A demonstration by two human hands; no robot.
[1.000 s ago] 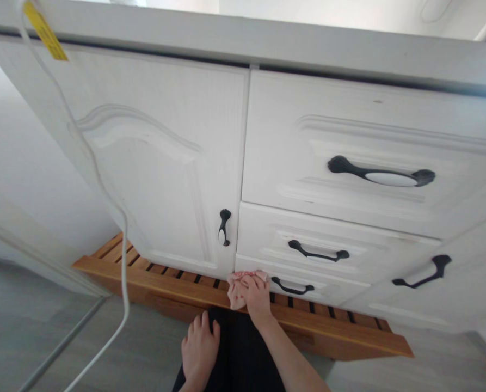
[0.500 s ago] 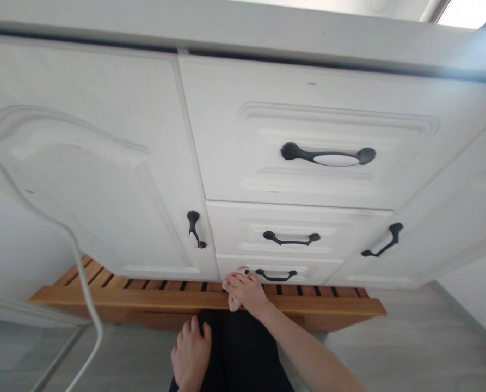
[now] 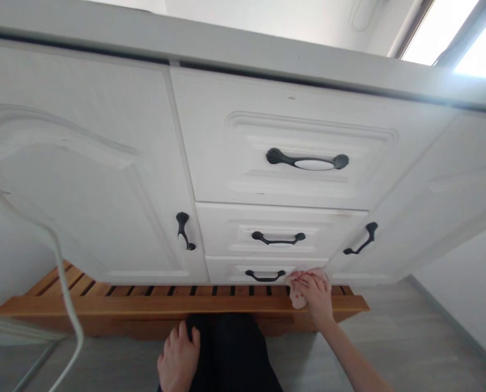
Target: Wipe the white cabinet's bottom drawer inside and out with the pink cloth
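Against the right end of the lowest drawer (image 3: 226,268), my right hand (image 3: 318,300) presses a pink cloth (image 3: 297,296), its fingers bunched around it. Part of the cloth hangs down over the front edge of the wooden slatted bench (image 3: 145,306). Just left of the cloth is the lowest drawer's black handle (image 3: 265,276). My left hand (image 3: 179,355) rests on my dark-clothed knee with its fingers lying over it and holds nothing.
Above are two more white drawers with black handles, the top handle (image 3: 307,160) bearing a white inlay. Cabinet doors (image 3: 136,228) flank them. A white cable (image 3: 65,286) hangs at left. A countertop edge (image 3: 234,41) runs across the top, with a window (image 3: 450,38) at upper right.
My right hand has slid the cloth from the left end of the lowest drawer to its right end, past the handle. My left hand stays on the knee. The view has turned slightly.
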